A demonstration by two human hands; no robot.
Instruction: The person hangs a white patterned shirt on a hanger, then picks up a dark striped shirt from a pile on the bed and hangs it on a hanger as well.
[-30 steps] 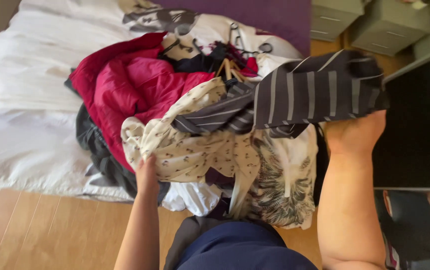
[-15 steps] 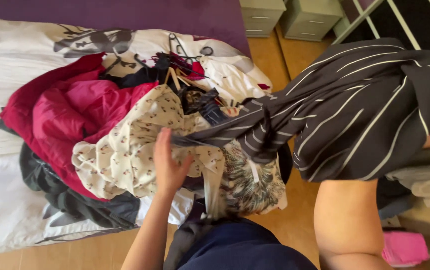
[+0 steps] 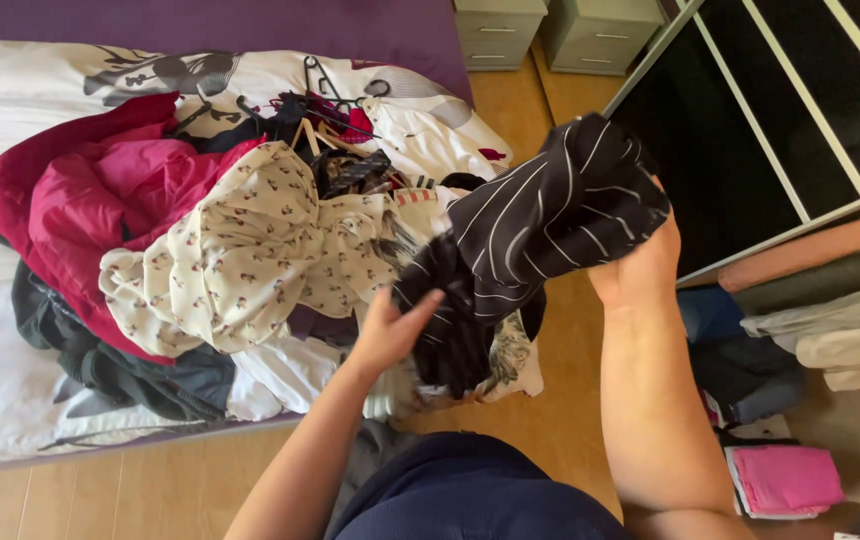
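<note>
While the black pinstriped garment (image 3: 540, 215) is hanging in the air between both hands, above the bed's edge, the step in hand looks like gathering or folding it

Right hand (image 3: 640, 265) is closing on the upper end, fingers hidden behind the cloth, holding it up near the dark wardrobe opening (image 3: 750, 130)

Left hand (image 3: 390, 330) is half open, thumb out, pressing and cupping the bunched lower end

Next move, as a judgement: the loose lower end is needing a firmer pinch before the cloth slips

Behind it, a cream floral blouse (image 3: 250, 260) is lying on a pile with red and pink garments (image 3: 80, 200) and hangers (image 3: 320, 100) on the white bed (image 3: 0, 140)

Pink folded item (image 3: 785, 480) is lying on the floor, well apart
</note>
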